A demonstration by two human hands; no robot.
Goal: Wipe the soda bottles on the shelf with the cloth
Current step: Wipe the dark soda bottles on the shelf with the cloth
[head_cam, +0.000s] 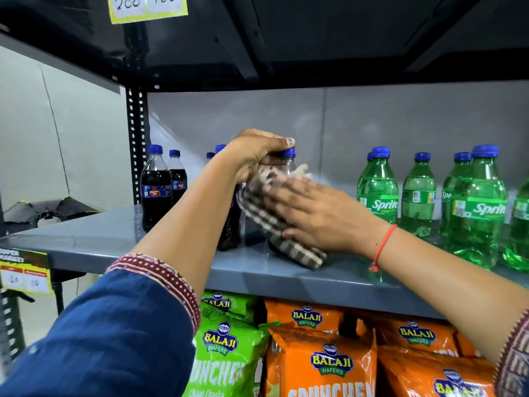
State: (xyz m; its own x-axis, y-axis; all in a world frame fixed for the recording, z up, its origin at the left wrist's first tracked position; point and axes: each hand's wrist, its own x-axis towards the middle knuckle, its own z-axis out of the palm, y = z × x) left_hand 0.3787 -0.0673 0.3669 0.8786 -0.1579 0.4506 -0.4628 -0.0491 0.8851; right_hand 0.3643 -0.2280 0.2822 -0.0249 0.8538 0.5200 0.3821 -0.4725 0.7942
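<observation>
A dark cola bottle with a blue cap (288, 156) stands on the grey shelf (86, 239). My left hand (254, 153) grips its neck just under the cap. My right hand (320, 216) presses a brown-and-white checked cloth (274, 222) flat against the bottle's side, and the cloth hides most of the body. Two more cola bottles (156, 187) stand at the left by the upright, and another dark bottle (229, 233) sits behind my left forearm. Several green Sprite bottles (378, 193) stand at the right.
A black perforated upright (136, 144) rises at the shelf's left end and a dark shelf (315, 38) hangs overhead. Below, green and orange Balaji wafer bags (323, 362) fill the lower shelf. Yellow price tags (25, 273) hang at the left edge.
</observation>
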